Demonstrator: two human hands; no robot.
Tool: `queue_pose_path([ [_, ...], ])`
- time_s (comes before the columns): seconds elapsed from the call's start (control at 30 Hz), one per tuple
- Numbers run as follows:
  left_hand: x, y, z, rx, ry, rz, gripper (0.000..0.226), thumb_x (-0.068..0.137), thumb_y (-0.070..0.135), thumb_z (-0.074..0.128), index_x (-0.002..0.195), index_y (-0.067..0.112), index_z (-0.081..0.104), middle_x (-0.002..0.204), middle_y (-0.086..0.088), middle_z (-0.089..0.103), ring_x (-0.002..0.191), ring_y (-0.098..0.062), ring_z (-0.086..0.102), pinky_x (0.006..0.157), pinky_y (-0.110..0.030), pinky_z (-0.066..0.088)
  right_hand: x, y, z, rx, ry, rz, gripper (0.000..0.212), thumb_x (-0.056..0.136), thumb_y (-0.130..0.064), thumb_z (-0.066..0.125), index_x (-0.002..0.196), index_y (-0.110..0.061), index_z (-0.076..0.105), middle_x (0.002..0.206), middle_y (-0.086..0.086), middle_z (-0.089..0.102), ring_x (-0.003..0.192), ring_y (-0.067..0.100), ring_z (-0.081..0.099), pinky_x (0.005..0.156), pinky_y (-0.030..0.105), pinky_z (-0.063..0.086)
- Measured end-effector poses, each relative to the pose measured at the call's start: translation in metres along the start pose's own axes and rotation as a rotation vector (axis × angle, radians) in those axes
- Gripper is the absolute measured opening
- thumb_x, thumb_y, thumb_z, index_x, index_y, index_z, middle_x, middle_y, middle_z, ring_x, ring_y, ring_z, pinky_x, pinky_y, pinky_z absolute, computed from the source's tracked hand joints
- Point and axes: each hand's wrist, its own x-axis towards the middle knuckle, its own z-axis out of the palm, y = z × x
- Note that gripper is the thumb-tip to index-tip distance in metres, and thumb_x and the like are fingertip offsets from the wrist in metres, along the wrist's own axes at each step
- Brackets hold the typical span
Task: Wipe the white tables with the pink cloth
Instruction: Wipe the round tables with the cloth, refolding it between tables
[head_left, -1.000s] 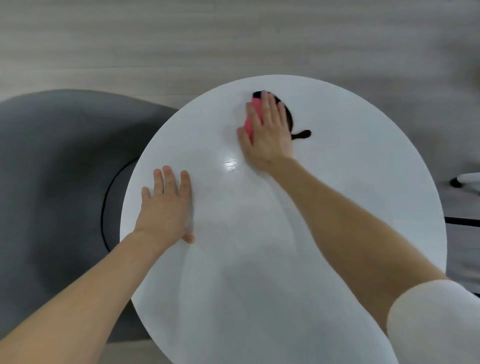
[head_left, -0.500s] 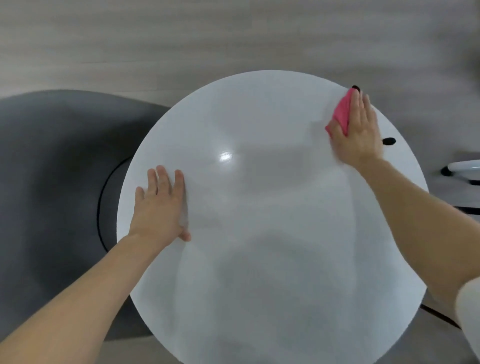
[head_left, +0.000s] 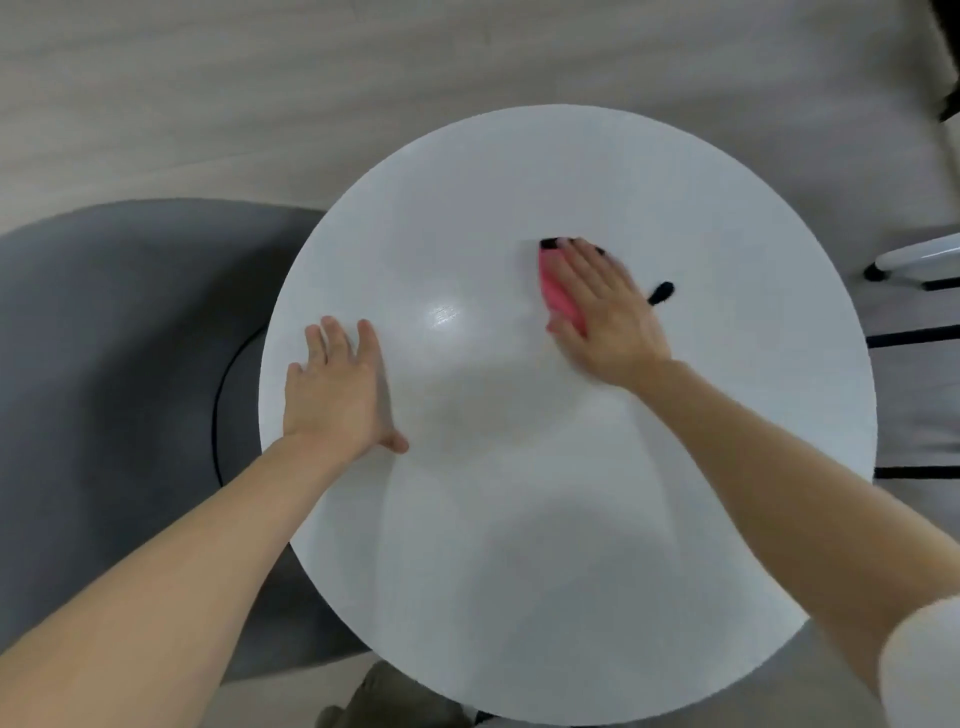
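Two hands are working the round white bench (head_left: 519, 519): the left hand (head_left: 335, 389) is lying flat and released near the left edge, bracing, while the right hand (head_left: 605, 312) is pressing the pink cloth (head_left: 558, 293) flat under its palm, right of centre, a black trim showing at the fingertips. To do this pass well, the palm should be keeping even pressure with overlapping strokes carried out to the rim, and the near half probably needs covering too. Compared with half a second ago, the cloth is sitting inward from the far right edge, while the left hand has barely shifted.
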Motion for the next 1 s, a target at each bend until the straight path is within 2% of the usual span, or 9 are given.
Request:
queue_pose_path([
  [0.07,0.001,-0.001,0.002,0.002,-0.003,0.002,0.171,0.043,0.076,0.098,0.164,0.013,-0.006,0.173,-0.03,0.0,0.164,-0.047,0.002,0.12,-0.06,0.041,-0.008,0.047,-0.018,-0.015,0.067,0.337,0.076,0.106,-0.047,0.04,0.174,-0.02,0.019,0.182,0.003,0.018,0.169,0.022,0.011,0.135,0.051,0.015],
  [0.17,0.004,-0.002,0.001,0.033,0.01,0.008,0.171,0.039,0.078,0.097,0.162,0.013,-0.001,0.172,-0.03,0.006,0.162,-0.046,0.007,0.112,-0.06,0.049,0.007,-0.016,0.003,-0.02,0.207,0.674,0.079,0.103,-0.042,0.038,0.173,-0.015,0.018,0.181,0.008,0.019,0.168,0.027,0.013,0.135,0.052,0.01],
  [0.33,0.002,-0.009,0.006,0.038,0.067,0.05,0.146,0.068,0.067,0.092,0.167,0.015,-0.002,0.174,-0.028,0.004,0.163,-0.044,0.007,0.11,-0.055,0.051,-0.017,-0.208,0.056,0.113,-0.003,0.018,0.075,0.103,-0.035,0.049,0.171,-0.012,0.029,0.18,0.009,0.024,0.169,0.025,0.012,0.136,0.05,0.011],
  [0.47,0.0,-0.002,0.0,0.032,0.014,0.039,0.164,0.051,0.075,0.097,0.166,0.012,-0.002,0.173,-0.03,0.003,0.163,-0.046,0.006,0.11,-0.058,0.05,-0.049,-0.133,0.042,0.093,-0.038,-0.212,0.073,0.106,-0.039,0.055,0.171,-0.016,0.032,0.179,0.005,0.026,0.168,0.024,0.018,0.136,0.049,0.014],
  [0.6,0.001,-0.002,0.0,0.04,0.001,0.03,0.171,0.043,0.08,0.096,0.165,0.013,-0.004,0.174,-0.029,0.002,0.163,-0.046,0.005,0.109,-0.058,0.051,-0.069,-0.006,0.004,-0.001,0.096,0.331,0.075,0.106,-0.046,0.045,0.173,-0.018,0.026,0.18,0.005,0.024,0.168,0.024,0.017,0.134,0.053,0.019],
  [0.7,0.0,-0.003,-0.002,0.043,0.007,0.034,0.17,0.045,0.078,0.097,0.166,0.012,-0.004,0.174,-0.03,0.004,0.163,-0.047,0.006,0.111,-0.059,0.05,-0.045,-0.033,0.015,-0.027,0.228,0.698,0.08,0.101,-0.042,0.046,0.172,-0.013,0.024,0.179,0.009,0.026,0.166,0.03,0.019,0.134,0.055,0.016],
  [0.87,0.006,-0.009,0.008,0.037,0.069,0.053,0.141,0.072,0.062,0.091,0.167,0.012,0.0,0.174,-0.033,0.006,0.163,-0.049,0.009,0.111,-0.06,0.05,-0.014,-0.209,0.057,0.061,0.078,0.217,0.079,0.1,-0.04,0.046,0.172,-0.012,0.027,0.18,0.011,0.023,0.168,0.03,0.014,0.134,0.053,0.012],
  [0.93,0.006,-0.008,0.01,0.058,0.098,0.054,0.133,0.078,0.054,0.089,0.167,0.012,0.001,0.173,-0.033,0.007,0.162,-0.049,0.011,0.11,-0.06,0.052,-0.021,-0.217,0.06,0.096,0.028,0.083,0.076,0.104,-0.04,0.047,0.172,-0.015,0.027,0.18,0.009,0.021,0.169,0.028,0.011,0.134,0.052,0.011],
  [1.0,0.003,-0.004,0.003,0.051,0.019,0.049,0.157,0.061,0.069,0.095,0.167,0.012,-0.004,0.174,-0.033,0.003,0.164,-0.049,0.004,0.115,-0.06,0.047,-0.034,-0.175,0.056,0.124,0.036,-0.035,0.077,0.101,-0.041,0.054,0.171,-0.018,0.032,0.18,0.006,0.025,0.168,0.026,0.015,0.135,0.05,0.012],
])
